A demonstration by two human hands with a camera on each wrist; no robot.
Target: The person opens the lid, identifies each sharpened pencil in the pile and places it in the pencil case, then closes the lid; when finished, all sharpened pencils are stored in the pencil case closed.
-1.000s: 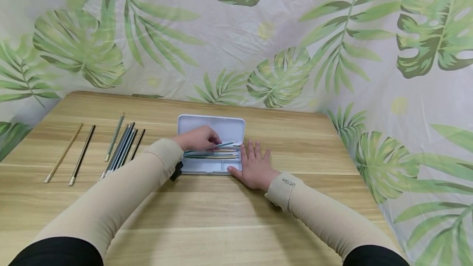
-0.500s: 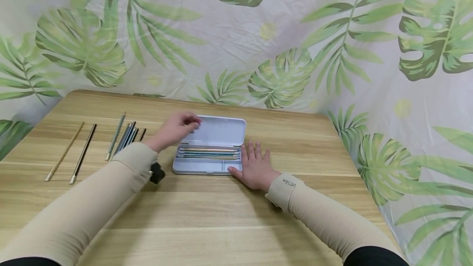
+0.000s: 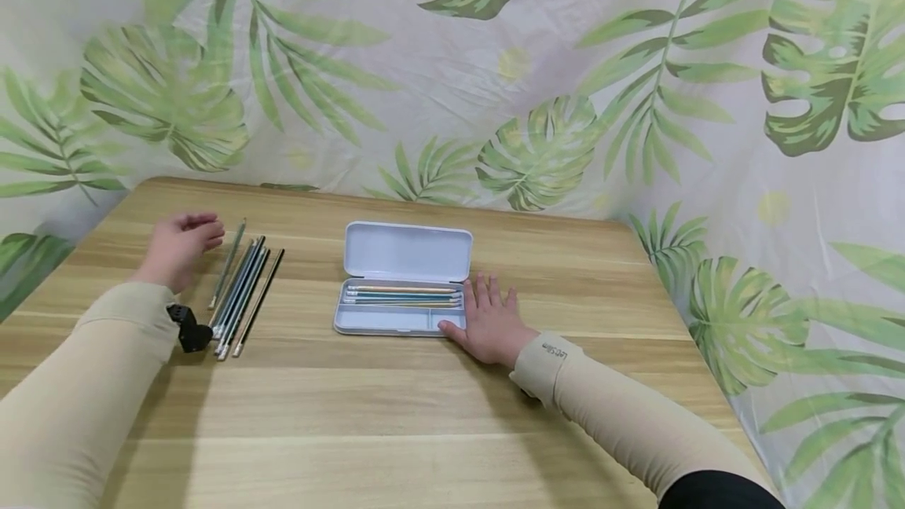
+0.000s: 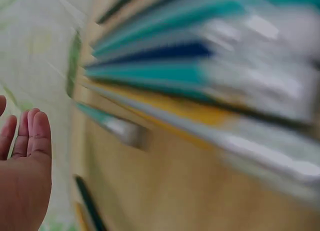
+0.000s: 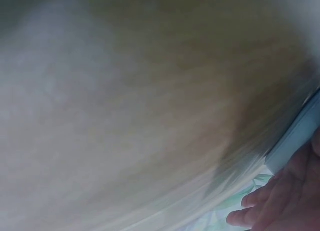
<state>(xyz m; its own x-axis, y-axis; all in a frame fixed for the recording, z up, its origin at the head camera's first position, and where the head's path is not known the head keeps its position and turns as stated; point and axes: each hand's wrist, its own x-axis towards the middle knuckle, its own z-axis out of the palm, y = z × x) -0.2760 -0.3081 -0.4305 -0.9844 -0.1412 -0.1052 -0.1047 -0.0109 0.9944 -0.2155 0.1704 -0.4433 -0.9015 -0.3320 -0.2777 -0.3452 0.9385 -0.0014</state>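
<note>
Beside the loose pencils (image 3: 241, 284), the left hand (image 3: 180, 247) hovers, fingers loosely extended, seemingly at fetching, next needing a pinch; the right hand (image 3: 488, 322) lies spread against the case (image 3: 385, 319).

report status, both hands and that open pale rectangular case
Left hand empty, near slim blue and black pencils with pale ends. Right hand spread at right end of case. More pencils inside. Thumb overlaps near right corner.

Left hand (image 3: 178, 248) now beside loose pencils (image 3: 243, 291)
</note>
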